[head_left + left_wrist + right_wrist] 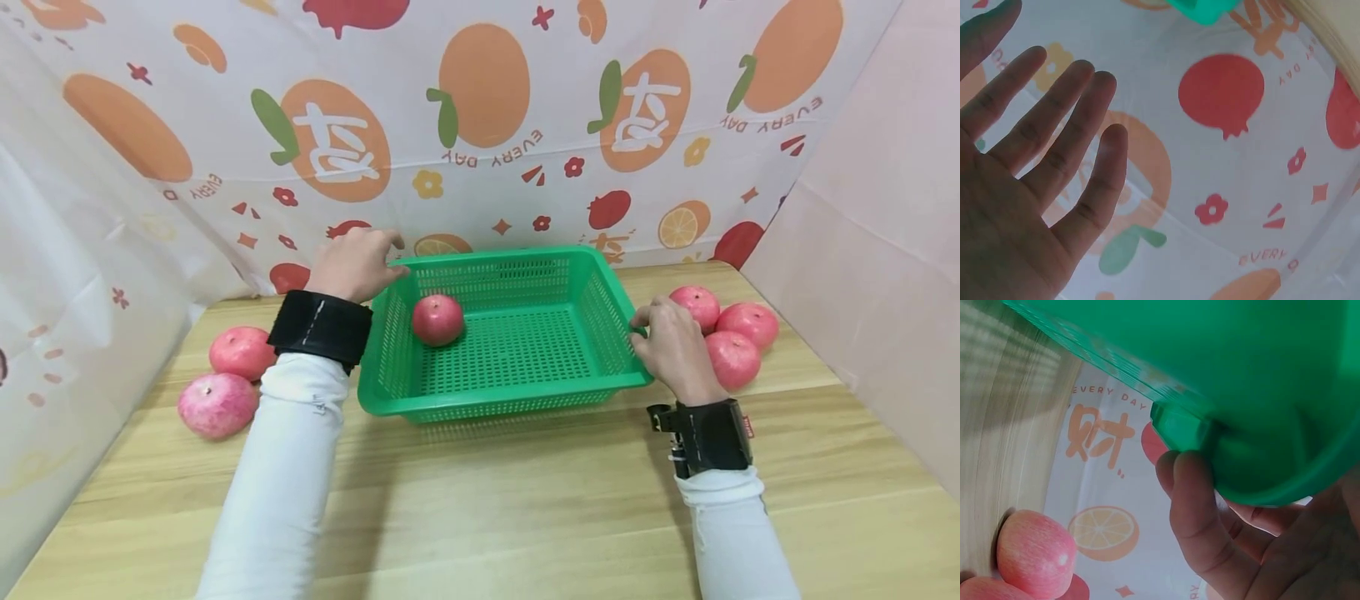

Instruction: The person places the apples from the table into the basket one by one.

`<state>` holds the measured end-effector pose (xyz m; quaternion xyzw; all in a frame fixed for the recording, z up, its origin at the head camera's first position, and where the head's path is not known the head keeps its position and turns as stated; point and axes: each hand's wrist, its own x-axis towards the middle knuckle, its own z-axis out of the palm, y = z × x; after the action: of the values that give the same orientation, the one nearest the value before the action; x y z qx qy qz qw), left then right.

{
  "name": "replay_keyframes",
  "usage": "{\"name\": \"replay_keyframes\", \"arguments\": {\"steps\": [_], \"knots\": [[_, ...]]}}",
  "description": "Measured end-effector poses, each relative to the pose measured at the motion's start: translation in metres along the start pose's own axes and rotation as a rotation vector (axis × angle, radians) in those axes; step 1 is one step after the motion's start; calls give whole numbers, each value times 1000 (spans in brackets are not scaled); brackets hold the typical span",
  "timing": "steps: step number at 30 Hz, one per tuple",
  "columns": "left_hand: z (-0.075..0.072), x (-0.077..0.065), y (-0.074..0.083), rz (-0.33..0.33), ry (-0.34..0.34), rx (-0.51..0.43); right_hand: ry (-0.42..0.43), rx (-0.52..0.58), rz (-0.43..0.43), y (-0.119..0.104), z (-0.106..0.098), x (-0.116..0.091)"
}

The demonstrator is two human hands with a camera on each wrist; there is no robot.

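A green slotted plastic basket is on the wooden table with one pink apple at its left inside. My right hand grips the basket's right rim; in the right wrist view the fingers curl at the edge of the green rim. By the basket's back left corner is my left hand, raised and holding nothing. The left wrist view shows its fingers spread and nearly straight, with a bit of green basket beyond.
Two pink apples lie left of the basket, beside my left forearm. Three more apples cluster right of my right hand. Behind the table hangs a fruit-printed curtain, and pale sheets flank both sides.
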<state>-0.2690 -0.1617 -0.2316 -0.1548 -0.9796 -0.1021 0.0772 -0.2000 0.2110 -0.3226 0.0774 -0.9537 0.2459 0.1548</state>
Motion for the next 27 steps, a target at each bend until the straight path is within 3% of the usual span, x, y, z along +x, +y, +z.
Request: {"name": "replay_keyframes", "arguments": {"steps": [6, 14, 27], "knots": [[-6, -9, -10, -22, 47, 26, 1, -3, 3, 0, 1, 0], [-15, -24, -26, -83, 98, -17, 5, -12, 0, 0, 2, 0], [2, -51, -48, -152, 172, -19, 3, -7, 16, 1, 1, 2]]}}
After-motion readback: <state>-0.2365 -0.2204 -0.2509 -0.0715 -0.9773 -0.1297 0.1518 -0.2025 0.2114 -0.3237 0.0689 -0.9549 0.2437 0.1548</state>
